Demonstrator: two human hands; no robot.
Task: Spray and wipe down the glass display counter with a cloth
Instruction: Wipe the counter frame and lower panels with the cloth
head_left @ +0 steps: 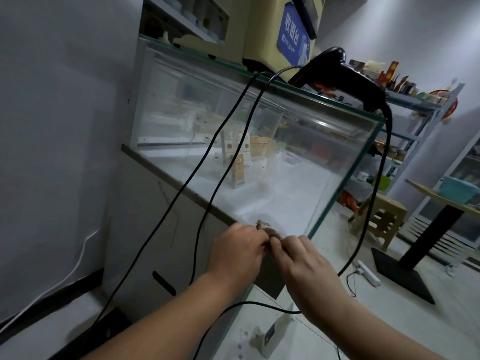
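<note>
At far left, one white cable (78, 255) runs down the grey wall. Next comes the glass display counter (259, 131); its long axis runs from the wall at upper left to a free corner at right. Two thin black cables (220, 141) hang across its front pane.

Low in the centre, the left hand (237, 252) has its fingers curled around one end of a single small brownish cloth (267, 229). The cloth is bunched and lies against the lower front edge of the glass near the counter's right corner, with its long axis slanting from upper left to lower right. The right hand (302, 258) pinches the other end with bent fingers, so both hands grasp the cloth and touch one another.

Below the right forearm is one white spray bottle (271, 336); whether it stands or lies cannot be told.

On the tabletop above, one black barcode scanner (337, 71) rests with its handle over the right corner, and a third, thicker cable drops from it. Further right stand one tan stool (381, 219) and one pedestal table (441, 201).
</note>
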